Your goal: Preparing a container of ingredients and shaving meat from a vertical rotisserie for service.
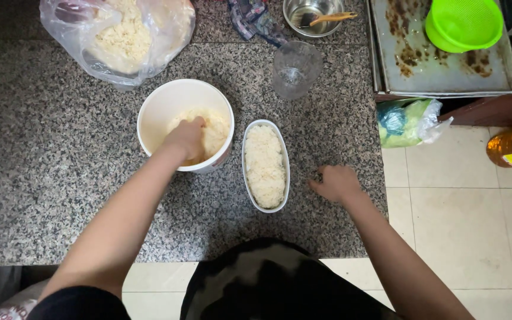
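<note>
- Left hand (189, 137) digs into pale shredded food inside the round white plastic bucket (160, 106), fingers closed on a clump.
- Right hand (336, 182) rests loosely curled, holding nothing, on the speckled granite counter (48, 178).
- Oval white ceramic dish (266, 166) between them looks full; the bucket holds more.
- Counter edge is just beside the right hand.

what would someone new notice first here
The left hand plunged into pale shredded food in a white round bowl at the middle of the granite counter. Beside it lies a white oval dish packed with the same food, and the right hand rests on the counter.
</note>
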